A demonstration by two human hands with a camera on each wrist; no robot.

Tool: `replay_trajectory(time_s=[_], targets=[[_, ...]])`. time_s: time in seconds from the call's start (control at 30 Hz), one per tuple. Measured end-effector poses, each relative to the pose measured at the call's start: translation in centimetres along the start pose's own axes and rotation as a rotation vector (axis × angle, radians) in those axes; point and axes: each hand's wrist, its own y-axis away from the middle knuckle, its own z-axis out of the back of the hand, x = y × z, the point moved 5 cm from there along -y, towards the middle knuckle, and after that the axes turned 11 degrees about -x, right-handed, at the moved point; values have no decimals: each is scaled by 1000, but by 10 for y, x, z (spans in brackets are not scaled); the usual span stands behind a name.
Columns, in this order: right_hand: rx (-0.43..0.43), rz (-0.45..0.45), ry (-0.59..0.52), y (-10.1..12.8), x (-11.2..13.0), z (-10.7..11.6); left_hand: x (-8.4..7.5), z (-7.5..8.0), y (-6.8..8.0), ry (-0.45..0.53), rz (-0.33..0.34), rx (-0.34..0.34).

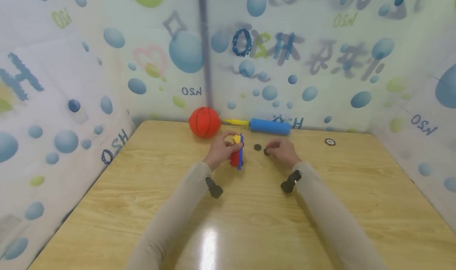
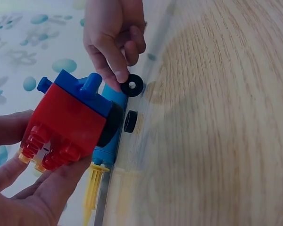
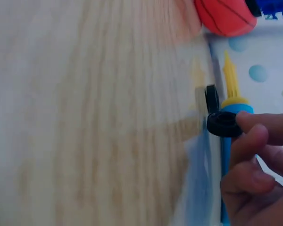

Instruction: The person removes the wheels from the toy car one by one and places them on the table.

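Observation:
My left hand (image 1: 222,150) grips a red, blue and yellow toy block vehicle (image 1: 237,156), held on edge just above the wooden table (image 1: 249,222); in the left wrist view the toy (image 2: 70,120) rests in my fingers (image 2: 42,188). My right hand (image 1: 281,151) pinches a small black wheel (image 2: 132,85) between fingertips, seen also in the right wrist view as a black wheel (image 3: 224,125). A second black wheel (image 1: 257,147) lies on the table between my hands, second wheel (image 2: 130,121) standing on edge.
An orange toy basketball (image 1: 204,122) and a blue pump with a yellow nozzle (image 1: 268,126) lie along the table's back edge. A small ring-shaped disc (image 1: 330,142) sits at back right. Bubble-patterned walls (image 1: 71,103) enclose the table on three sides.

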Motion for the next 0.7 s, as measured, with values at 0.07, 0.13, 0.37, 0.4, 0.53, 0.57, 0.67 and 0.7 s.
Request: replay_trajectory(time_s=[0.07, 0.13, 0.37, 0.4, 0.53, 0.57, 0.67, 0.7], targets=[[-12, -14, 37, -3, -2, 2, 0, 0, 0, -4, -2, 4], [-20, -44, 39, -5, -3, 3, 1, 0, 0, -6, -2, 5], [-56, -139, 17, -17, -6, 3, 1, 0, 0, -2, 3, 7], [-55, -147, 12, -19, -6, 2, 1, 0, 0, -1, 6, 8], [-83, -121, 39, -21, -6, 2, 1, 0, 0, -6, 14, 9], [-92, -116, 42, -20, -5, 2, 2, 0, 0, -8, 16, 9], [-114, -102, 62, -17, -4, 2, 3, -1, 0, -5, 21, 10], [-118, -111, 61, -16, -5, 3, 3, -1, 0, -3, 21, 11]])
